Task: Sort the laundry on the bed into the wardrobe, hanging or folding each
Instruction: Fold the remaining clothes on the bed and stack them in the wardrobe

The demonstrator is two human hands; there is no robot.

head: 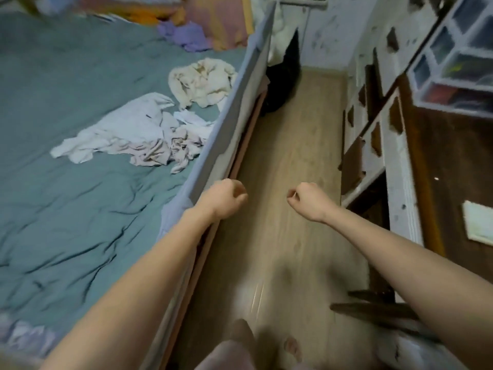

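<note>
While both your left hand [226, 198] and right hand [306, 200] hang curled and empty over the floor, crumpled white and cream laundry [149, 129] lies unsorted near the teal-sheeted bed's [66, 209] right edge.

No text, label, brand, number or sign can be read anywhere in the view. The pale flat card or paper [478, 225] lying on the dark brown wooden surface [450, 161] at the right is too blurred to show any writing.
</note>
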